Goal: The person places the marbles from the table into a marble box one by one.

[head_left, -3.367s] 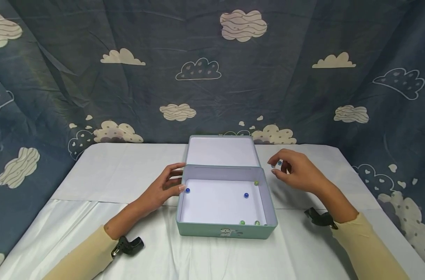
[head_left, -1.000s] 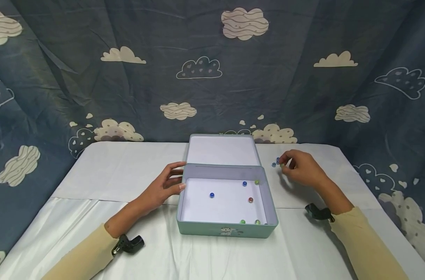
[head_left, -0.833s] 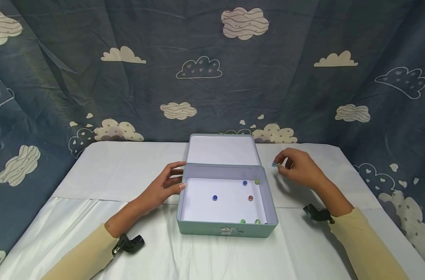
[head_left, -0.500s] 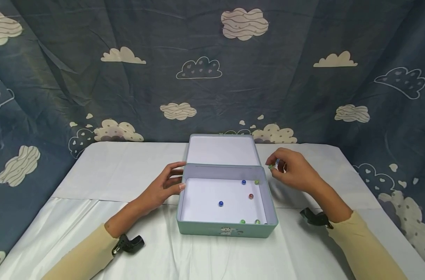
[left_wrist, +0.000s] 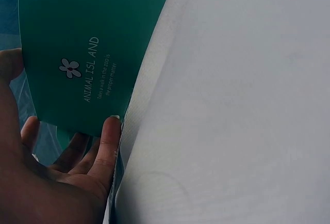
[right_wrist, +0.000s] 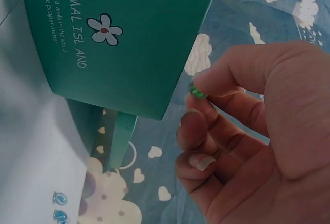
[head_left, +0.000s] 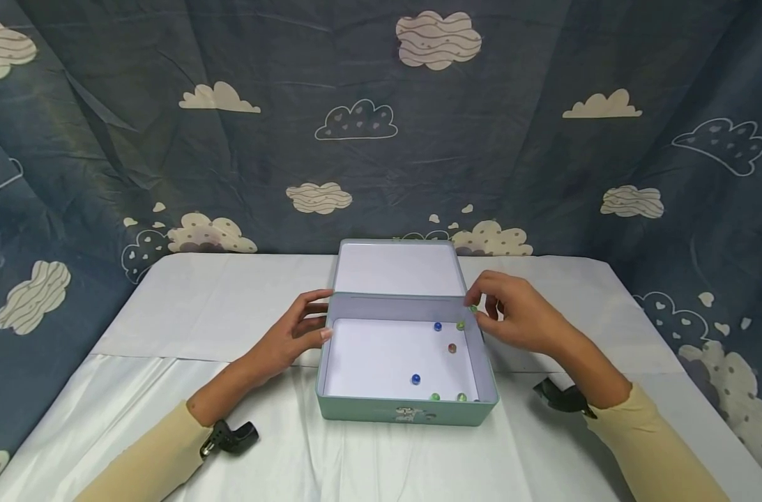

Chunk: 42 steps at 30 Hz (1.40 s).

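Observation:
A green tin box (head_left: 381, 411) stands in the middle of the table, its lid (head_left: 398, 268) laid back behind it. My left hand (head_left: 291, 336) rests against the box's left side, fingers extended, thumb at the rim. At the right back corner of the box, my right hand (head_left: 517, 310) pinches a green marble (right_wrist: 197, 91) between thumb and finger, close to the rim. Inside lie two blue marbles, one near the back (head_left: 438, 326) and another blue marble (head_left: 415, 379) nearer the front, a reddish marble (head_left: 452, 348), and several green marbles (head_left: 461, 397).
Two blue-and-clear marbles (right_wrist: 60, 198) lie on the white cloth (head_left: 217, 300) in the right wrist view; my right hand hides that spot in the head view. A dark cloud-patterned curtain (head_left: 355, 70) hangs behind the table.
My right hand has picked up a green marble from the cloth and moved left to the box. A reddish marble has appeared inside. One blue marble has rolled right and forward. My left hand stays put.

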Tool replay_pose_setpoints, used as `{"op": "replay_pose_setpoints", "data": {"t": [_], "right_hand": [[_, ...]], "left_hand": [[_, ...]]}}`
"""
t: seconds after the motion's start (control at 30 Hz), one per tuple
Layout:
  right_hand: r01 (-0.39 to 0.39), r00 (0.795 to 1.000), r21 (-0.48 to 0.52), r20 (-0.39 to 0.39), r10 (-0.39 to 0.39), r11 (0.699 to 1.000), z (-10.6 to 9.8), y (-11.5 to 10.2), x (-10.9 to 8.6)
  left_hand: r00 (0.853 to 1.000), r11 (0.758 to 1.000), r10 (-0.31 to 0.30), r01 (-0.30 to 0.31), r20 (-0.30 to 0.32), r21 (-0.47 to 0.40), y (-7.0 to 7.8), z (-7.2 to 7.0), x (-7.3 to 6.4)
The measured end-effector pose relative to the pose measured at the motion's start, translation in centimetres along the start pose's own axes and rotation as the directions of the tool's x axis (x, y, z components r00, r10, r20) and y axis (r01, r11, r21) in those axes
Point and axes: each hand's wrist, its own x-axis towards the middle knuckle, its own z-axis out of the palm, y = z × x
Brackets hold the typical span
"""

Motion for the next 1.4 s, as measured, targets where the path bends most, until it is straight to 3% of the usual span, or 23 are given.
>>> {"op": "replay_pose_setpoints", "data": {"t": [0.4, 0.7, 1.2, 1.4], "right_hand": [[0.03, 0.998, 0.008, 0.048, -0.03, 1.0, 0.6, 0.1, 0.2], [0.028, 0.999, -0.006, -0.023, -0.028, 1.0, 0.2, 0.5, 0.2], [-0.109, 0.987, -0.047, -0.124, 0.103, 0.993, -0.1, 3.9, 0.3], [-0.18, 0.977, -0.042, -0.124, 0.174, 0.983, 0.0, 5.6, 0.1]], "left_hand": [[1.0, 1.0, 0.002, -0.002, -0.002, -0.005, 0.0, -0.1, 0.0], [1.0, 1.0, -0.006, 0.006, -0.001, 0.001, 0.0, -0.2, 0.0], [1.0, 1.0, -0.003, 0.003, -0.004, -0.004, -0.1, -0.1, 0.0], [1.0, 1.0, -0.005, 0.005, -0.002, -0.004, -0.2, -0.1, 0.0]]}}
